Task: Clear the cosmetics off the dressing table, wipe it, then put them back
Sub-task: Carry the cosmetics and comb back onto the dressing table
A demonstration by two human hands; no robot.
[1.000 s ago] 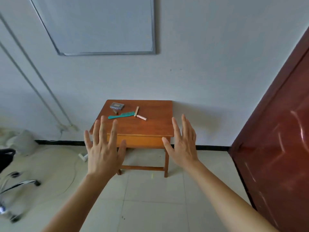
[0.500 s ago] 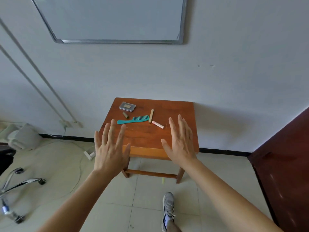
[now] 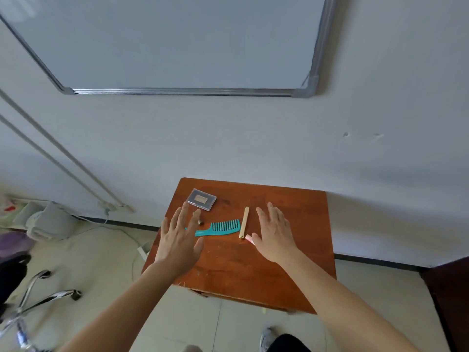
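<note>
A small wooden dressing table [image 3: 279,270] stands against the white wall. On it lie a grey compact case [image 3: 201,199], a teal comb [image 3: 220,227], a gold stick [image 3: 244,222], a small brown tube [image 3: 200,222] and a pink stick [image 3: 248,238] mostly hidden behind my right thumb. My left hand [image 3: 179,240] hovers flat over the table's left side, covering the comb's handle end. My right hand [image 3: 275,235] hovers flat just right of the gold stick. Both hands have straight fingers and hold nothing.
A whiteboard [image 3: 177,41] hangs on the wall above. A chrome chair base [image 3: 43,298] and a grey bundle [image 3: 50,222] sit on the tiled floor at left. A dark red door [image 3: 451,295] is at the right edge. My shoe [image 3: 267,339] shows below.
I have walked closer, so the table looks larger and nearer. Both hands moved forward and now hover over the tabletop and its items instead of in front of its edge.
</note>
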